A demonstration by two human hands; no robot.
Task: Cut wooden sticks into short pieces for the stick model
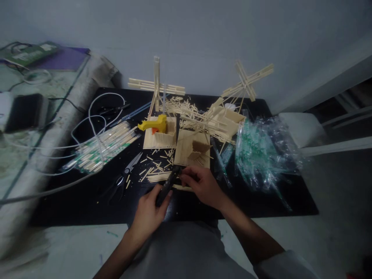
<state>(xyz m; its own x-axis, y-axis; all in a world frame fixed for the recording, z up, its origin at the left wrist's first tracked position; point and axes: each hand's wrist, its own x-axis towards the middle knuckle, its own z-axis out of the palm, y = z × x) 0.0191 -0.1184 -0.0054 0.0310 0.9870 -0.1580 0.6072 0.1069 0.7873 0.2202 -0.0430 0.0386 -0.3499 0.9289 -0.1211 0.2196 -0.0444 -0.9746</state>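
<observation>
My left hand point(149, 207) is closed around a long black hand tool point(166, 192), which slants up and to the right; its exact kind is too dim to make out. My right hand point(202, 184) has its fingers pinched together at the tool's far end, and whatever lies between them is hidden. Just beyond the hands is a wooden stick base point(184, 145) with a small upright stick wall point(200, 149). Loose short sticks point(157, 170) lie to the left of it. Under the right hand, several longer sticks point(183, 187) rest on the black table point(197, 207).
A yellow glue gun point(158, 123) rests on another stick base point(151, 141). Scissors point(129, 168) and bagged sticks point(104, 149) lie left, beside a looping white cable point(90, 116). Two stick crosses point(157, 83) stand at the back. Crumpled plastic wrappers point(258, 151) cover the right side.
</observation>
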